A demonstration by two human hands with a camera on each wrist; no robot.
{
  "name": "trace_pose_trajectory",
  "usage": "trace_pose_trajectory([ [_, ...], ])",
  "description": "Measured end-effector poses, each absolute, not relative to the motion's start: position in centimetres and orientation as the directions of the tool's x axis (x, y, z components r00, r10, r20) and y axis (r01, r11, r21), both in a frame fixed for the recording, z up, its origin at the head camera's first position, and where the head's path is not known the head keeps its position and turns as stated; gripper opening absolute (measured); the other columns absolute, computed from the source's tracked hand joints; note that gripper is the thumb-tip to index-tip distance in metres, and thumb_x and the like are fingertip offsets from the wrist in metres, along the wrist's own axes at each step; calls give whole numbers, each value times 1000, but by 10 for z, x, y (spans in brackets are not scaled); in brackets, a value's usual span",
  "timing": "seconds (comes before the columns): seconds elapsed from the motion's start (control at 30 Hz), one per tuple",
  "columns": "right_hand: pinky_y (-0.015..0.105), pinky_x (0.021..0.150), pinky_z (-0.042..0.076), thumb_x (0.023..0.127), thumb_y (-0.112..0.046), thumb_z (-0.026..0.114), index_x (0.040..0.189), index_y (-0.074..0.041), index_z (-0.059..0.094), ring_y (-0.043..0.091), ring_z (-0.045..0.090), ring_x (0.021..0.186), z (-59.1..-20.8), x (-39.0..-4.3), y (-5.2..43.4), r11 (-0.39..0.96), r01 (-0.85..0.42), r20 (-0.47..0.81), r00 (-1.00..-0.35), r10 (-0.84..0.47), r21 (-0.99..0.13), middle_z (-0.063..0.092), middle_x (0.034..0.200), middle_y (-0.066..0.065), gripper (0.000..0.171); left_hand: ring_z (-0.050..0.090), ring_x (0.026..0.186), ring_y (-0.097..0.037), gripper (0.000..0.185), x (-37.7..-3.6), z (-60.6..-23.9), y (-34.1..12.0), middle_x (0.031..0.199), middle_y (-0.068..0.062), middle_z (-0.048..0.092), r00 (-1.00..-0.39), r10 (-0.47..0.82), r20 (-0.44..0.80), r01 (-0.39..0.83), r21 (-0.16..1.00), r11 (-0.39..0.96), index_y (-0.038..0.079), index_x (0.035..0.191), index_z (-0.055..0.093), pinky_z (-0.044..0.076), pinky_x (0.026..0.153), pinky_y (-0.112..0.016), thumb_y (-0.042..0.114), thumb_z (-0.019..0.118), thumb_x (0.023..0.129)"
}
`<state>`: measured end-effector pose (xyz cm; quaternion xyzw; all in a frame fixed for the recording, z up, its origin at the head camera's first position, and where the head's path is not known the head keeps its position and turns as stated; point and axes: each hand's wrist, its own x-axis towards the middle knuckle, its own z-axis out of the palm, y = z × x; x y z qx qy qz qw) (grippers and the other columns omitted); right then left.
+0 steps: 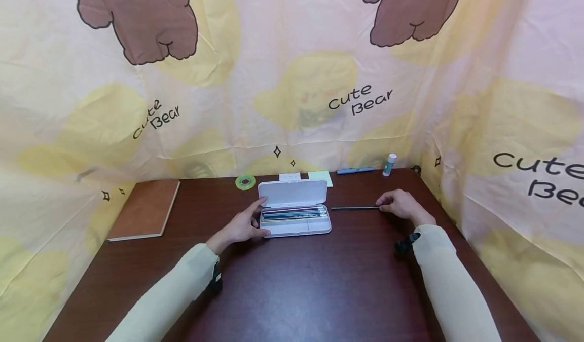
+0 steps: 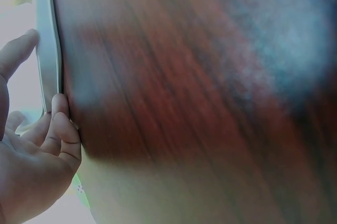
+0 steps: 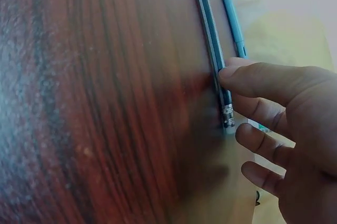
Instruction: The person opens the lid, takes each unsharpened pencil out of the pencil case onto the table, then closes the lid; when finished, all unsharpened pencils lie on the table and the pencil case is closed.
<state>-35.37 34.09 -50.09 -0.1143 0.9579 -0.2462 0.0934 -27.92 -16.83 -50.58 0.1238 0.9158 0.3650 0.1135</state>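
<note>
A white pencil case (image 1: 295, 229) lies at the middle of the table with its lid (image 1: 294, 194) raised at the back. Several pencils (image 1: 292, 213) lie side by side in its rear compartment. My left hand (image 1: 238, 226) holds the case by its left end, thumb at the front corner and a finger up by the lid. Right of the case, my right hand (image 1: 401, 204) pinches a dark pencil (image 1: 353, 208) near its eraser end. In the right wrist view the pencil's metal band (image 3: 227, 114) and pale eraser show just past the thumb.
A brown notebook (image 1: 145, 210) lies at the left edge. Along the back are a tape roll (image 1: 240, 186), a white paper (image 1: 289, 177), pale green sticky notes (image 1: 325, 179), a blue pen (image 1: 355, 170) and an upright glue stick (image 1: 388, 166). Printed cloth (image 1: 296, 88) hangs around the table.
</note>
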Motion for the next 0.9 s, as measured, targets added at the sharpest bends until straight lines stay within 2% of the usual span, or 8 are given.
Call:
trace_pose_trajectory([
  [0.37, 51, 92, 46, 93, -23, 69, 110, -14, 74, 28, 58, 102, -490, -347, 320, 836, -212, -71, -956, -286, -506, 71, 115, 11, 20, 54, 81, -16, 100, -278, -504, -167, 146, -8, 54, -945, 308, -114, 145, 696, 703, 33, 158, 23, 47, 72, -28, 32, 85, 80],
  [0.7, 47, 93, 48, 95, -27, 68, 115, -14, 73, 24, 59, 101, -478, -339, 283, 790, -249, -85, -931, -354, -561, 72, 114, 4, 24, 54, 81, -16, 99, -278, -504, -167, 145, -8, 55, -946, 305, -112, 143, 698, 701, 32, 158, 25, 46, 73, -28, 30, 85, 80],
  [0.9, 46, 93, 49, 95, -27, 68, 114, -17, 73, 21, 59, 99, -473, -336, 258, 793, -261, -109, -919, -378, -550, 72, 111, 0, 23, 54, 82, -17, 99, -279, -506, -167, 145, -7, 55, -947, 300, -119, 131, 706, 696, 34, 157, 25, 46, 73, -28, 32, 86, 79],
])
